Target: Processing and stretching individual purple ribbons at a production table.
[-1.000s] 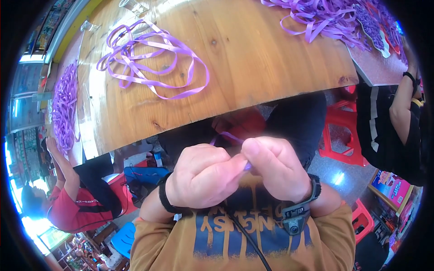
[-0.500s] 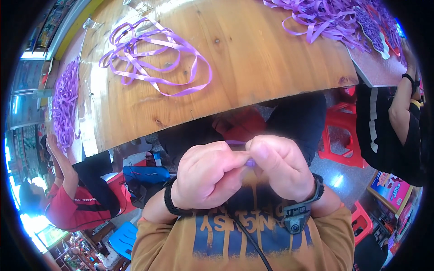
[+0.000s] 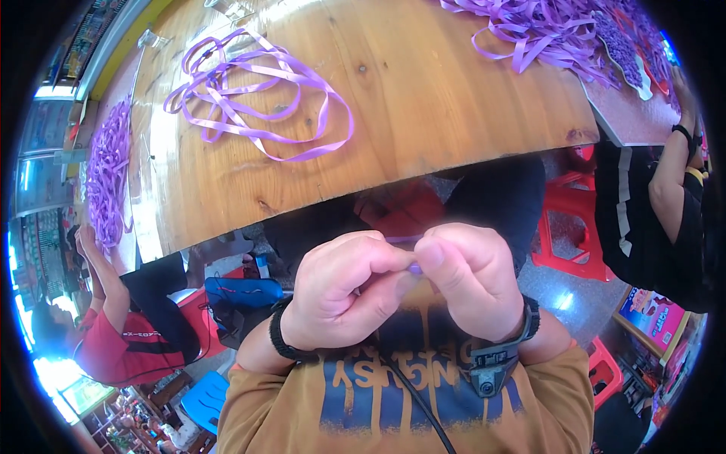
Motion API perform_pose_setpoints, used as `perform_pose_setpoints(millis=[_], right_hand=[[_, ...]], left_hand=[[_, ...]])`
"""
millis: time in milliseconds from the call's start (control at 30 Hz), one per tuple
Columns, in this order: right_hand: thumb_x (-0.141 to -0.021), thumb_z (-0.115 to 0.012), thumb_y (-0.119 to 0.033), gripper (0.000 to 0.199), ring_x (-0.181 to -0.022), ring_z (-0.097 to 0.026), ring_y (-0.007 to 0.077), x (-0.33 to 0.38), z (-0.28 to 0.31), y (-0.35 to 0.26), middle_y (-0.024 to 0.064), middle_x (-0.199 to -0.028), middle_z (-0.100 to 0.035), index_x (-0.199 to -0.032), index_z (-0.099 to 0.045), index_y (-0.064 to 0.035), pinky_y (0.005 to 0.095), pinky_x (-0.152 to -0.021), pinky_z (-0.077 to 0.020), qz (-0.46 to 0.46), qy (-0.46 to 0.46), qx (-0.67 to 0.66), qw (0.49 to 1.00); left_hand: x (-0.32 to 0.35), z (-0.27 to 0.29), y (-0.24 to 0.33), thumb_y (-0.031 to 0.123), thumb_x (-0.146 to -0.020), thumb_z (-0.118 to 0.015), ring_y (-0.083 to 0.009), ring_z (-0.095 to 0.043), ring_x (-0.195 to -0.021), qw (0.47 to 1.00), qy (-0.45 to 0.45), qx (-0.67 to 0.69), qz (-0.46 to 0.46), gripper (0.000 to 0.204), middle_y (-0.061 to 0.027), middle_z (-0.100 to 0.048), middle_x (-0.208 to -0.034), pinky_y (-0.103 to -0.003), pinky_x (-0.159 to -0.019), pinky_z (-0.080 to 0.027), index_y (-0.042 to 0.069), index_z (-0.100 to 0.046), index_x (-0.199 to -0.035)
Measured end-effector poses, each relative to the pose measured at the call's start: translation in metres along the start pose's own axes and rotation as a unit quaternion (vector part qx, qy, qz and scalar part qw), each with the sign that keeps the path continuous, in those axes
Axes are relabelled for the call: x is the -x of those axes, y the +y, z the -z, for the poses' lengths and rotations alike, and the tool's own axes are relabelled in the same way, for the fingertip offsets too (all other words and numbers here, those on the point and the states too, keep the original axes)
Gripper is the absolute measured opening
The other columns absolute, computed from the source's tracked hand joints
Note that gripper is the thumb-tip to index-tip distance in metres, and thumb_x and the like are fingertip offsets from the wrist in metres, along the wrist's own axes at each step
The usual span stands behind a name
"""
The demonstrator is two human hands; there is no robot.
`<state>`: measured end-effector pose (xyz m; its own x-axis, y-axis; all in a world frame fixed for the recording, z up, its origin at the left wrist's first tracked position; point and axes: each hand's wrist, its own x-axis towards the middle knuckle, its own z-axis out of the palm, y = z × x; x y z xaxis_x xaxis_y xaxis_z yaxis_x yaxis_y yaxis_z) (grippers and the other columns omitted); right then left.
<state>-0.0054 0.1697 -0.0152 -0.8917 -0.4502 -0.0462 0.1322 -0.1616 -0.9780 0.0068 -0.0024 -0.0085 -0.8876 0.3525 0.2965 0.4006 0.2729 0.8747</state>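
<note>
Purple thin ribbon strip (image 3: pixel 404 240): light, limp, slippery | your left hand (image 3: pixel 340 299) and right hand (image 3: pixel 473 284) fingers pinch it below the wooden bench (image 3: pixel 423 113) edge | grip near its end.

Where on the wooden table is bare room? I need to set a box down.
The table is bare between the loose ribbon loops and the ribbon heap at the far right. The left edge, by another ribbon bundle, is crowded.

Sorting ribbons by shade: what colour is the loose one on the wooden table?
Light purple ribbon, clearest in the head view.
</note>
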Motion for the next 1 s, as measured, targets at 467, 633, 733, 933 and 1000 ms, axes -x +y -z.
perform_pose_setpoints(millis=[467, 633, 733, 933, 1000], right_hand=[[-0.092, -0.052, -0.016, 0.026, -0.048, -0.043, 0.0212, -0.004, -0.007, 0.002, 0.0088, -0.055, -0.044, -0.071, -0.055, -0.0002, 0.0297, -0.046, -0.0348, 0.07, 0.074, 0.108, 0.989], [-0.093, -0.049, -0.019, 0.029, -0.05, -0.044, 0.0171, -0.003, -0.009, 0.008, 0.0077, -0.057, -0.046, -0.074, -0.056, 0.0009, 0.0282, -0.048, -0.0358, 0.036, 0.077, 0.053, 0.995], [-0.094, -0.048, -0.021, 0.031, -0.051, -0.044, 0.0146, -0.003, -0.01, 0.009, 0.0071, -0.058, -0.048, -0.075, -0.057, 0.0015, 0.0273, -0.048, -0.0364, 0.033, 0.079, 0.033, 0.996], [-0.096, -0.045, -0.024, 0.035, -0.054, -0.044, 0.0112, -0.003, -0.007, 0.004, 0.005, -0.06, -0.05, -0.076, -0.057, 0.0021, 0.0248, -0.05, -0.0374, 0.006, 0.052, 0.005, 0.999], [-0.096, -0.045, -0.024, 0.035, -0.054, -0.044, 0.0108, -0.001, -0.009, 0.004, 0.0045, -0.06, -0.049, -0.076, -0.057, 0.0019, 0.0245, -0.051, -0.0374, 0.005, 0.046, 0.002, 0.999]], left_hand=[[0.0, -0.016, -0.002, 0.001, -0.076, -0.065, -0.0189, -0.048, -0.047, 0.992, 0.072, -0.083, -0.064, 0.014, -0.0083, -0.053, -0.062, -0.027, -0.043, -0.037, 0.0, -0.055, -0.086], [0.004, -0.021, -0.006, -0.002, -0.075, -0.065, -0.0209, -0.053, -0.049, 0.974, 0.1, -0.175, -0.102, 0.016, -0.0106, -0.056, -0.065, -0.028, -0.045, -0.041, -0.001, -0.055, -0.088], [0.005, -0.024, -0.01, -0.002, -0.075, -0.064, -0.0206, -0.054, -0.051, 0.974, 0.109, -0.175, -0.098, 0.016, -0.01, -0.056, -0.065, -0.028, -0.046, -0.042, -0.001, -0.055, -0.088], [0.003, -0.017, -0.009, -0.003, -0.076, -0.063, -0.0194, -0.052, -0.051, 0.992, 0.072, -0.082, -0.06, 0.016, -0.0101, -0.057, -0.067, -0.028, -0.047, -0.042, -0.001, -0.055, -0.089], [0.004, -0.019, -0.008, -0.003, -0.076, -0.063, -0.0195, -0.051, -0.05, 0.99, 0.078, -0.096, -0.074, 0.016, -0.0106, -0.057, -0.067, -0.028, -0.046, -0.041, -0.001, -0.055, -0.089]])
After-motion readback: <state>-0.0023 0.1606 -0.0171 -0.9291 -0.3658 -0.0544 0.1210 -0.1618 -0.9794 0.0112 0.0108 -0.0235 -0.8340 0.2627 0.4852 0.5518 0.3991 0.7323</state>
